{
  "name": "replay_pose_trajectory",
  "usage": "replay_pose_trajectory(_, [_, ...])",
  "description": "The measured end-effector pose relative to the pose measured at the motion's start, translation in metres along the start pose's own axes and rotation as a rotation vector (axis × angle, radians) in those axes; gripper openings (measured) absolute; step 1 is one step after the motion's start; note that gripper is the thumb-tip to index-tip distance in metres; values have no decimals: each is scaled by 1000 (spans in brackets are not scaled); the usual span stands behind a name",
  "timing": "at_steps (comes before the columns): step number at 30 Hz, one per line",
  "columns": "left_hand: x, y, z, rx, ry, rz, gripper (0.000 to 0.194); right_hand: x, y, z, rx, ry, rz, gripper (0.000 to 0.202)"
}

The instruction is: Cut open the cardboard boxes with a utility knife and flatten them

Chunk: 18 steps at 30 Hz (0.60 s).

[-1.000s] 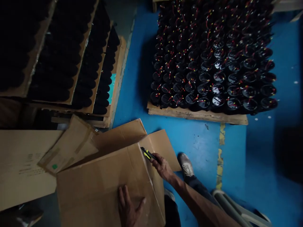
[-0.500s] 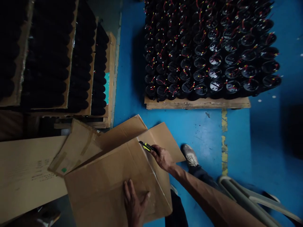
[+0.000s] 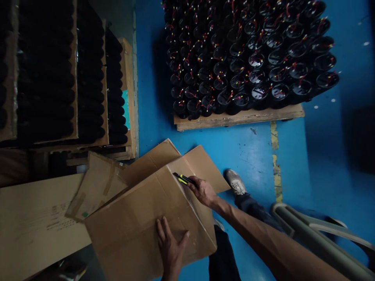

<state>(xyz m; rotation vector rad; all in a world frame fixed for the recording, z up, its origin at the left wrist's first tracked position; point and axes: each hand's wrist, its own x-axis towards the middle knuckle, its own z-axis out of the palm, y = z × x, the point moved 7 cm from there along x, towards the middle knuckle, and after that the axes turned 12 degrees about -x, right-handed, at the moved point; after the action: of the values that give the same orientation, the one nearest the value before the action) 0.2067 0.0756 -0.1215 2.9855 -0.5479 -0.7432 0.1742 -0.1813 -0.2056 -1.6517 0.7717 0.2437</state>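
Observation:
A large brown cardboard box (image 3: 131,222) lies tilted in front of me, with a flap (image 3: 205,168) spread out on its right side. My left hand (image 3: 171,248) rests on the box's near face, its fingers apart and nothing in it. In my right hand (image 3: 203,190) is a black and yellow utility knife (image 3: 183,179), its tip at the box's upper corner, by the edge where the flap folds out. The fingers of that hand are wrapped round the knife's handle.
A wooden pallet (image 3: 240,119) carries several black cylinders (image 3: 241,99) with red wires. Stacked black rolls (image 3: 115,105) stand at the left. Flat cardboard (image 3: 38,218) lies at lower left. A grey frame (image 3: 310,234) is at lower right, near my shoe (image 3: 235,182).
The view has shifted slightly, so pallet and stacks appear further left. The knife tip has moved a little off the corner onto the flap side. Both hands keep their hold and pose.

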Motion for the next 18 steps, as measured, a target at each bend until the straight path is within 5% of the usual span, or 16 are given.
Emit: replay_pose_trajectory(18, [3,-3,2,66,-40,50,98,-39,17,6,19,-101,-62,33])
